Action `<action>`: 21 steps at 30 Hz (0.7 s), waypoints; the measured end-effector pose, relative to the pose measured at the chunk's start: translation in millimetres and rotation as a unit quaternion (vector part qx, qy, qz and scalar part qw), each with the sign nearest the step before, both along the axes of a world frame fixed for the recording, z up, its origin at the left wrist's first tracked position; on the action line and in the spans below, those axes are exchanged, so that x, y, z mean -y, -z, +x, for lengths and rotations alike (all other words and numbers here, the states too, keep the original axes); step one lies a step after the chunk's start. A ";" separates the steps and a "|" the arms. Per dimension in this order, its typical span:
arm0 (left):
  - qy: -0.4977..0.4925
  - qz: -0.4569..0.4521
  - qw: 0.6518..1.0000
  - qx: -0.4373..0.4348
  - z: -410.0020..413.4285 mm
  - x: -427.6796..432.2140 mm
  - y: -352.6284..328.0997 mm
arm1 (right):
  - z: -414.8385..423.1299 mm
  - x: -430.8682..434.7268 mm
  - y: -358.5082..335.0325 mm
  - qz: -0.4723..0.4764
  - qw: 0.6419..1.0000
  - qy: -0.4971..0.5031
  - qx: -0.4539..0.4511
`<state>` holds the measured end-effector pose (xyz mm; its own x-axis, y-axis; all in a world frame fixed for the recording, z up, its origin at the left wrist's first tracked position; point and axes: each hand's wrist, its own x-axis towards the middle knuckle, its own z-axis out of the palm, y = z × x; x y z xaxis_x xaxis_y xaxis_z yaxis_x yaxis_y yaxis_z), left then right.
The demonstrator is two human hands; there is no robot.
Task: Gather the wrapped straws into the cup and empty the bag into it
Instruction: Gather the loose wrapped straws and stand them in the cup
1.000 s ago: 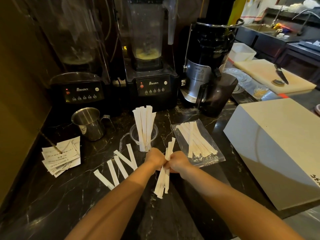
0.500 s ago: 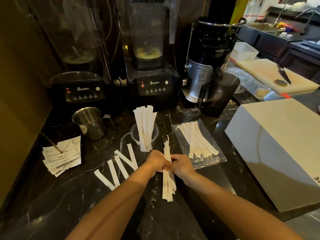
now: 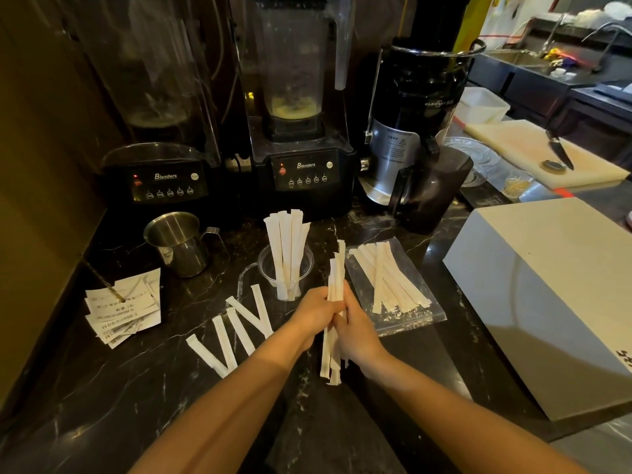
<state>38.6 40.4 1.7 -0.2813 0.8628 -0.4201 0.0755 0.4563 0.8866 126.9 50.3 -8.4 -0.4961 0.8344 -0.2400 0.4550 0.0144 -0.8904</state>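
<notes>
My left hand (image 3: 313, 311) and my right hand (image 3: 355, 328) both grip one upright bundle of wrapped straws (image 3: 334, 282) just in front of the clear plastic cup (image 3: 265, 268). The cup stands on the dark marble counter and holds several wrapped straws (image 3: 287, 248) leaning upward. To the right lies a clear zip bag (image 3: 410, 311) with several wrapped straws (image 3: 386, 278) inside. Several loose wrapped straws (image 3: 239, 328) lie flat on the counter left of my left wrist.
Two blenders (image 3: 301, 169) and a black juicer (image 3: 417, 131) line the back. A steel pitcher (image 3: 179, 242) and a stack of paper receipts (image 3: 123, 311) sit at the left. A large white box (image 3: 547, 295) fills the right; a cutting board with a knife (image 3: 559, 150) lies beyond.
The bundle in my hands has turned from tilted to nearly upright and has been squared together. Both hands stay closed on it.
</notes>
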 end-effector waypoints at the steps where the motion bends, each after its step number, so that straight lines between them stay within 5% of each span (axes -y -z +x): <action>1: 0.000 0.010 1.000 0.008 0.3 0.7 -3.1 | -0.4 1.2 -1.0 0.006 1.000 0.002 -0.007; 8: -0.028 0.080 0.994 0.069 -14.6 11.6 -26.2 | -6.2 7.4 -28.6 0.038 0.995 -0.032 -0.090; 14: -0.110 0.224 0.954 0.169 -33.1 34.9 -42.2 | -26.3 17.5 -51.5 0.040 0.984 -0.109 -0.136; 21: -0.248 0.251 0.923 0.156 -65.4 72.9 -51.0 | -63.0 46.5 -54.7 -0.010 0.973 -0.193 -0.127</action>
<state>-26.8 -32.5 52.7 -0.6269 0.7684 -0.1286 -0.3258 -0.1086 0.9392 63.9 3.8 46.3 -0.8166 0.5711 -0.0832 0.1839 0.1208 -0.9755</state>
